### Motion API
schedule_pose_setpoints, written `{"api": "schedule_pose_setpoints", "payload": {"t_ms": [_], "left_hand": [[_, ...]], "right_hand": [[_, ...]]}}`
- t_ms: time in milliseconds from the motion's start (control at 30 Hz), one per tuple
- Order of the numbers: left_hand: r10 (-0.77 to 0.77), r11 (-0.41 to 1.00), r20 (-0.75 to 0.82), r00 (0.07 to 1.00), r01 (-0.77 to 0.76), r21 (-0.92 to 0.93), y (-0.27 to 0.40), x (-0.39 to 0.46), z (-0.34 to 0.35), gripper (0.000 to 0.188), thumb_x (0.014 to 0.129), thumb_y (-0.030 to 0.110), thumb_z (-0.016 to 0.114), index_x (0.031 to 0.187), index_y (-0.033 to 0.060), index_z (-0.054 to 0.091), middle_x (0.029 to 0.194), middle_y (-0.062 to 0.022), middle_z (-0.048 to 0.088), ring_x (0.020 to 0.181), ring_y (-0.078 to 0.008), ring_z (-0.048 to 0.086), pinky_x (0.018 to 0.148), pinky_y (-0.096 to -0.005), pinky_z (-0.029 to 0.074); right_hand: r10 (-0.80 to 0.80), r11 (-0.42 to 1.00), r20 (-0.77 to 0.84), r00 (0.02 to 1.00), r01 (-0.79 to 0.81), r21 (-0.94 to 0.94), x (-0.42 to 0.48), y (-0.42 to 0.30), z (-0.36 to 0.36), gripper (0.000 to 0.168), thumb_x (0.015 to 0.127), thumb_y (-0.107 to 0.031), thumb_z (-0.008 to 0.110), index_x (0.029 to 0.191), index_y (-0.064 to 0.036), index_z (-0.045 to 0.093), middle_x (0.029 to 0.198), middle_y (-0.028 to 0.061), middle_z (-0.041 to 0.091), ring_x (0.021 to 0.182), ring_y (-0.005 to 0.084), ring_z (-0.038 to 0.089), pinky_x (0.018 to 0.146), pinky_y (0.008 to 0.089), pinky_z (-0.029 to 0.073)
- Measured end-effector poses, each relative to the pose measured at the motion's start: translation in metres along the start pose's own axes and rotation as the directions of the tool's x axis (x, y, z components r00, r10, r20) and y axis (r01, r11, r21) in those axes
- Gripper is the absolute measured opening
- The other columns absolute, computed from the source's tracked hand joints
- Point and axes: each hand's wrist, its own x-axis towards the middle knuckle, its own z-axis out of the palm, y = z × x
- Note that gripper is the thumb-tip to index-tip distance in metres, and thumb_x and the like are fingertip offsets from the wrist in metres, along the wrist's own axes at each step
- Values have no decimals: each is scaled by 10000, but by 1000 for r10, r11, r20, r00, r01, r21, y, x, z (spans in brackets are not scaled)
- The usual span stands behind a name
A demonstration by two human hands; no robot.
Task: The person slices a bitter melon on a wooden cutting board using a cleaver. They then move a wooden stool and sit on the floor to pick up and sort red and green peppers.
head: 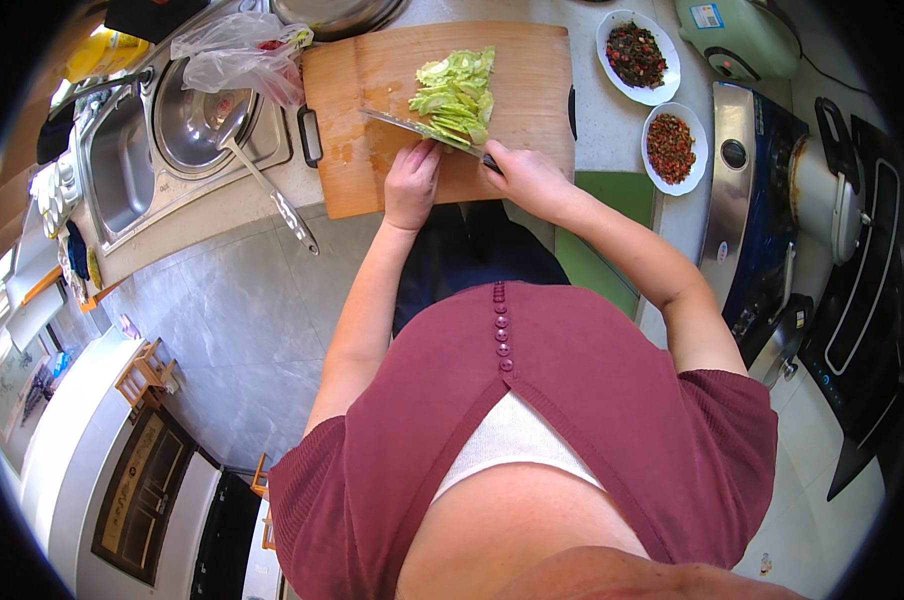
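My right hand [525,176] grips the dark handle of a kitchen knife [422,130]. Its blade slants to the left across the wooden cutting board [347,165], along the near edge of a pile of sliced pale-green vegetable [456,94]. On the near side of the blade is my left hand [413,184], fingers bent and fingertips close against the blade. A sliver of green shows beside those fingers, but whatever lies under them is hidden. Wet patches and small scraps mark the board left of the pile.
Left of the board are a plastic bag [246,60], a steel sink [122,161] with a basin [197,120], and a slotted spatula [272,184] jutting over the counter edge. Two plates of chopped food [671,148] [638,56] stand right, near a gas stove [733,202] bearing a pot [823,195].
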Motion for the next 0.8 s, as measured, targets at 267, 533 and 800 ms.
{"api": "schedule_pose_setpoints", "payload": {"t_ms": [267, 533, 800], "left_hand": [[-22, 1000, -1, 1000, 22, -4, -5, -3, 4, 219, 774, 36, 648, 989, 61, 684, 970, -95, 654, 875, -268, 626, 739, -347, 540], [-8, 999, -24, 1000, 9, 44, 1, 0, 0, 214, 774, 40, 651, 982, 66, 689, 960, -88, 656, 880, -252, 626, 731, -337, 537], [-8, 1000, -10, 1000, 8, 7, 1, 2, -1, 238, 772, 20, 634, 1007, 36, 668, 955, -98, 650, 866, -263, 620, 757, -337, 530]], "right_hand": [[-5, 1000, 46, 999, 6, -30, -19, -8, -23, 203, 892, -211, 541, 989, -49, 466, 711, 213, 620, 687, 416, 615, 613, 522, 478], [20, 997, 65, 998, -15, -80, -27, -6, -20, 207, 895, -211, 539, 984, -44, 455, 722, 220, 623, 706, 423, 616, 624, 529, 479], [-10, 999, 10, 1000, 10, 35, -1, 1, -7, 207, 904, -217, 555, 999, -48, 484, 755, 234, 619, 718, 425, 605, 626, 515, 470]]}}
